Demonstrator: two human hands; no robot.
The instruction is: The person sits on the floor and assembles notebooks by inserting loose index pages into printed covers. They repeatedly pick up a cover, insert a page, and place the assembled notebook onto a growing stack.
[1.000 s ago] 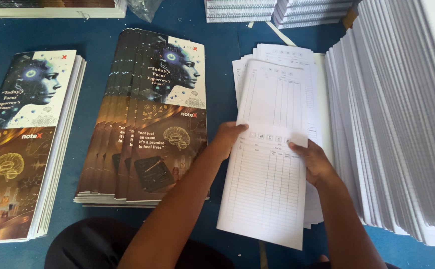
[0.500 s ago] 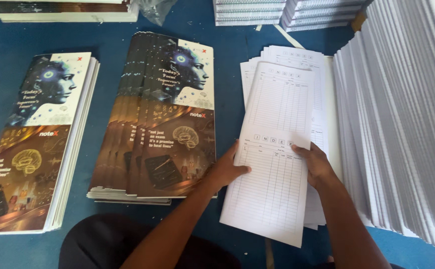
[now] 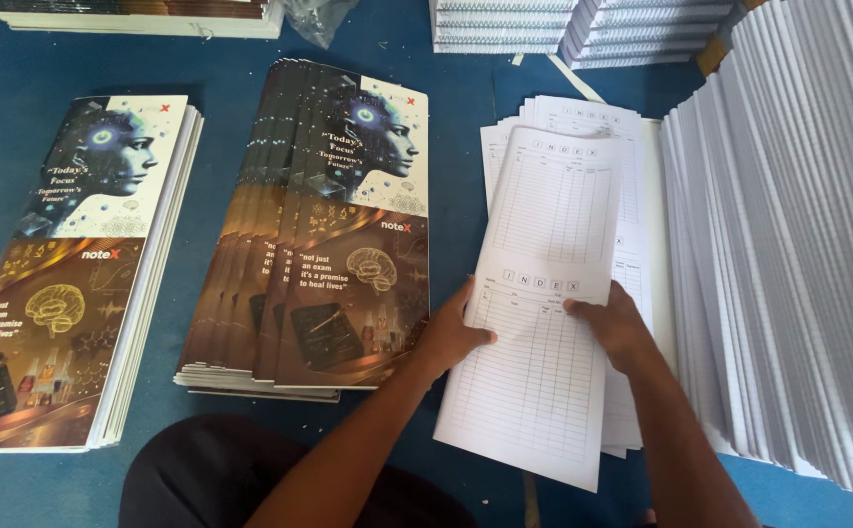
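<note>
Blue table (image 3: 250, 39): left hand (image 3: 451, 337), right hand (image 3: 614, 328) grip ruled sheet (image 3: 544, 313) edges, sheet between 2 hands.

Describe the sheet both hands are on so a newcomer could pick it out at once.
Start at the big fanned stack of white paper along the right side of the blue table. Just left of it lies a loose pile of ruled sheets. The top ruled sheet is the one: it lies tilted, sticks out past the pile toward the person, and sits between the left hand and right hand.
</note>
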